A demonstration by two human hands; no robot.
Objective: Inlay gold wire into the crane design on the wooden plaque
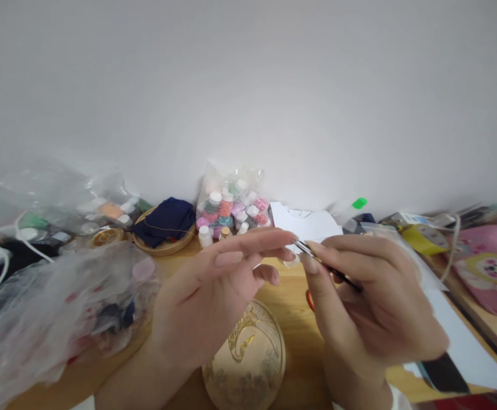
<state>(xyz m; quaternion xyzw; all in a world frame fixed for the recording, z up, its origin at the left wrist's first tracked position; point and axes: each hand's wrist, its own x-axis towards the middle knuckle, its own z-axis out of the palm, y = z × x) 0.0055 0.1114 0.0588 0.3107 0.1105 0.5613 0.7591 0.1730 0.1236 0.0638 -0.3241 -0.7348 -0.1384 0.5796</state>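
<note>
My right hand [372,296] pinches a slim black tool with a silver tip [336,272] between thumb and fingers. Whether it is a pair of tweezers or a brush I cannot make out. The tip points left and meets or nearly meets the index fingertip of my left hand [214,302]. That hand has its fingers stretched out, the thumb apart, and nothing visible in its grasp. Below and between both hands lies a round beige embroidery piece [257,364] with a raised gold design, partly covered by my left hand.
Crumpled clear plastic bags [60,319] fill the left side. At the back are a wooden hoop with dark blue cloth [167,222], a bag of small coloured bottles [231,208] and white paper [303,222]. A black phone-like object [444,373] and pink bag [491,267] lie right.
</note>
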